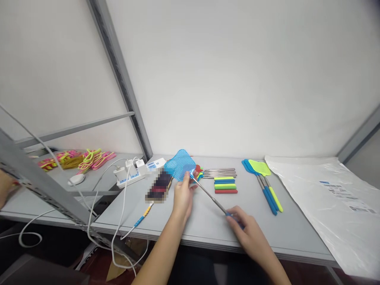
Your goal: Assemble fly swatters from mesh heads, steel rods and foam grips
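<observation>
A blue fly swatter [179,163] with a mesh head and a thin metal rod is held slantwise above the grey table. My left hand [183,194] pinches it where the head meets the rod. At the other end, my right hand [248,229] is closed round its blue handle, mostly hidden by the fingers. Beyond the rod lie several metal rods [221,173] and a row of coloured handle grips [225,186] in yellow, blue, green and red. More swatter heads, red and green [200,171], show partly behind my left hand.
To the right lie several whole fly swatters [263,180], blue and yellow-green, beside a white plastic package [323,198]. A phone [160,186] on a cable and a power strip [130,176] with white cords sit left, near a metal shelf post [124,79]. A person's hand [6,188] shows far left.
</observation>
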{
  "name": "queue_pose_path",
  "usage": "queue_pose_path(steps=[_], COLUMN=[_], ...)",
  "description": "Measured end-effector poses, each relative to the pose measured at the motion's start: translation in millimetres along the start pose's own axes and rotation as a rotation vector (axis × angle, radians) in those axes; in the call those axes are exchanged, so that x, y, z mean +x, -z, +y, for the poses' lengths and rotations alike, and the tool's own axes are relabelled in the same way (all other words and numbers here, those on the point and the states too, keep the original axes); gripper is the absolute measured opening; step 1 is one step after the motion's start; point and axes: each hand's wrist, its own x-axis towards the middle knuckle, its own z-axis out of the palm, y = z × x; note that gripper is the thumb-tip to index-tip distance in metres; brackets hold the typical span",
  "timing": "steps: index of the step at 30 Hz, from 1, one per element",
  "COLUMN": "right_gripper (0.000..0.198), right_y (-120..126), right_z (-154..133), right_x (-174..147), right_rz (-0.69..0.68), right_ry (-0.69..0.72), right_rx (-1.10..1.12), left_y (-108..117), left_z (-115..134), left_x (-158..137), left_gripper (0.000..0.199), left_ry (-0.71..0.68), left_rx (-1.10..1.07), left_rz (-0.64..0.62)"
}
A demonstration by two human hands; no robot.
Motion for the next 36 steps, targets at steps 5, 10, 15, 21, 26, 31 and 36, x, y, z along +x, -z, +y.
queue_pose_path(steps=[5, 10, 15, 21, 26, 31, 36], right_gripper=[0.027, 0.024, 0.024, 0.034, 0.035, 0.034, 0.035], right_y=[4, -2, 1, 75, 116, 123, 128], right_z=[6, 3, 5, 39, 67, 75, 77], right_x=[2, 3, 7, 14, 32, 55, 70], right_rz=[0.071, 0.136, 0.348, 0.744, 0.737, 0.657, 0.57], right_ry=[-0.024, 0.0, 0.065, -0.225, -0.386, -0.443, -0.455], right_rx=[0.102, 0.163, 0.024, -0.474, -0.579, -0.645, -0.713], left_y=[-22, -24, -28, -37, -31, -17, -18], left_z=[-32, -33, -37, -36, -23, -12, -11], left_x=[-36, -43, -54, -53, -31, -21, -21], left_gripper=[0.042, 0.044, 0.044, 0.037, 0.038, 0.04, 0.035], left_ry=[0.145, 0.184, 0.205, 0.143, 0.22, 0.186, 0.101], left_rx=[0.157, 0.252, 0.488, 0.869, 0.942, 0.994, 1.026], left_rz=[-0.162, -0.291, -0.586, -0.794, -0.9, -0.883, -0.823])
